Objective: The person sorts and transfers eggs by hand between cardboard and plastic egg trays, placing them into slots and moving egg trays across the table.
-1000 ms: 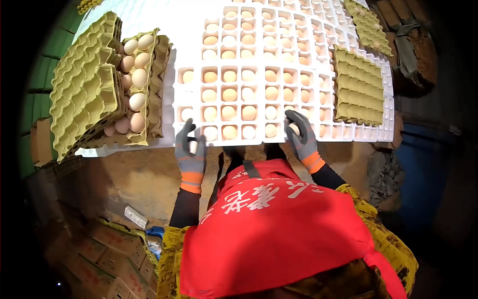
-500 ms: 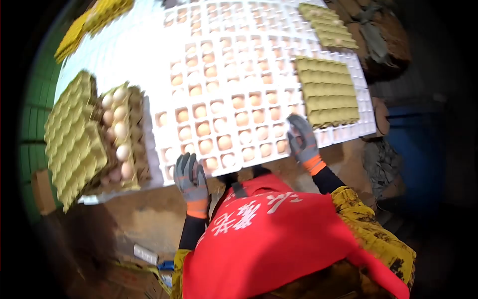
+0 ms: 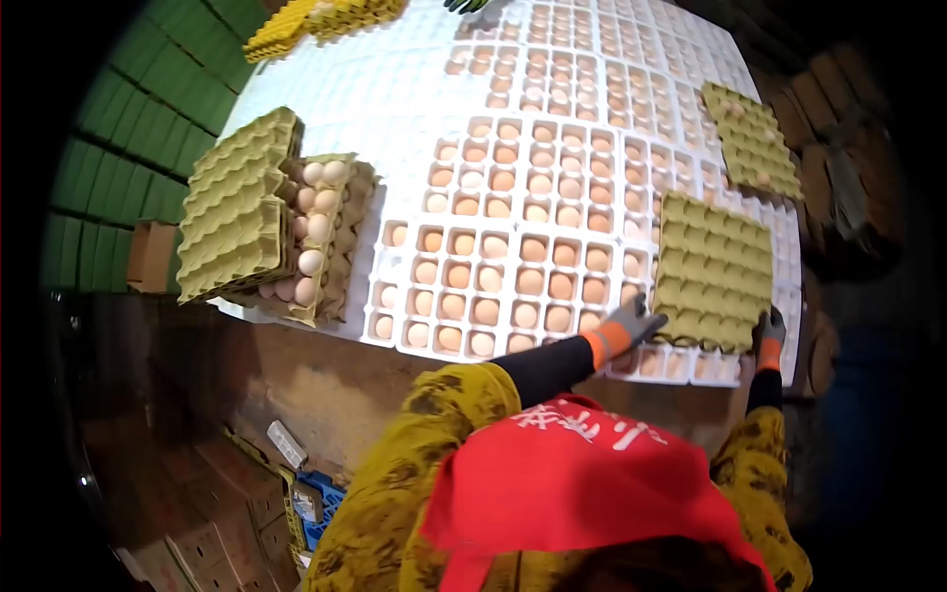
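Observation:
A yellow-green pulp egg tray [image 3: 715, 271] lies over the right part of the white egg grid [image 3: 508, 242]. My left hand [image 3: 631, 324], in a grey glove with an orange cuff, is at the tray's near left corner, thumb and fingers apart, fingertips against its edge. At the near right corner my right hand [image 3: 772, 331], gloved alike, has its fingers bent against the tray's side; their tips are partly hidden. Brown eggs [image 3: 452, 306] sit singly in the grid's square cells, left of the tray.
Stacked pulp trays [image 3: 242, 212] stand at the left beside a tray of pale eggs [image 3: 318, 227]. Another pulp tray [image 3: 755, 143] lies farther back on the right. Yellow trays [image 3: 335, 18] and another person's gloved hand [image 3: 466, 5] show at the far edge. Cartons [image 3: 212, 508] are on the floor.
Both hands have moved right to the pulp tray, the left one from the grid's near edge. The view has shifted, and another person's glove now shows at the far edge.

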Demonstrator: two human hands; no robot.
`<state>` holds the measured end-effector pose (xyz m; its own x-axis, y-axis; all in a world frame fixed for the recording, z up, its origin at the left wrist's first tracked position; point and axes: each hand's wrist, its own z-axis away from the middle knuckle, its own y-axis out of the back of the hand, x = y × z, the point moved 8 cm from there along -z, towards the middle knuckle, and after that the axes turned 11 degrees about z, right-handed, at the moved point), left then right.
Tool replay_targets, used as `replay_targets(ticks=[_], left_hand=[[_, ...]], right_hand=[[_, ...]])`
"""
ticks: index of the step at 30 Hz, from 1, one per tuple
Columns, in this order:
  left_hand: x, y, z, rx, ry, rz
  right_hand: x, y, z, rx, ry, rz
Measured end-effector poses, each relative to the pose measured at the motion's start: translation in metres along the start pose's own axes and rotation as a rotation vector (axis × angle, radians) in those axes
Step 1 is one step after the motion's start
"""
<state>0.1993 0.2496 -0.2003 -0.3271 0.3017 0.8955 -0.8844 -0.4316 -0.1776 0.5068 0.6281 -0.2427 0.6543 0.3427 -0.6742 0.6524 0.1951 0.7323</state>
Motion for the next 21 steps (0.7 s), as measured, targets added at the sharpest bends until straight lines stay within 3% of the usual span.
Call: replay_targets(ticks=[1, 2, 4, 6, 7, 10, 12, 13, 14, 15, 16, 21], left_hand=[[0.004, -0.01, -0.004, 0.007, -0.139, 0.191], [0.015, -0.009, 0.004, 0.087, -0.181, 0.152], [0.031, -0.01, 0.022, 0.014, 0.024, 0.314], [0.071, -0.001, 0.05, -0.033, -0.082, 0.331], [0.1, 0.011, 0.074, 0.013, -0.148, 0.218], [0.12, 0.047, 0.103, 0.197, -0.462, 0.115], [0.17, 0.092, 0.168, 0.292, -0.498, -0.1], [0.175, 0.142, 0.208, 0.426, -0.507, 0.0], [0.173, 0.175, 0.24, 0.53, -0.495, 0.116], [0.178, 0.206, 0.268, 0.659, -0.596, 0.22], [0.181, 0.236, 0.296, 0.783, -0.697, 0.328], [0.195, 0.353, 0.416, 1.096, -0.825, 0.102]], right_hand=[[-0.021, 0.008, 0.011, 0.03, -0.008, -0.113], [-0.046, 0.025, 0.021, 0.063, -0.017, -0.225], [-0.065, 0.043, 0.024, -0.013, -0.092, -0.33], [-0.151, 0.054, 0.026, -0.04, 0.164, -0.179], [-0.181, 0.05, 0.027, -0.002, 0.186, -0.227], [-0.231, 0.022, 0.009, -0.095, 0.017, -0.307], [-0.337, -0.021, 0.006, -0.096, 0.215, -0.429], [-0.446, -0.069, 0.016, -0.196, 0.327, -0.551], [-0.511, -0.089, 0.029, -0.181, 0.428, -0.631], [-0.582, -0.108, 0.053, -0.338, 0.475, -0.679], [-0.636, -0.132, 0.066, -0.402, 0.485, -0.75], [-0.888, -0.231, 0.152, -0.602, 0.805, -0.824]])
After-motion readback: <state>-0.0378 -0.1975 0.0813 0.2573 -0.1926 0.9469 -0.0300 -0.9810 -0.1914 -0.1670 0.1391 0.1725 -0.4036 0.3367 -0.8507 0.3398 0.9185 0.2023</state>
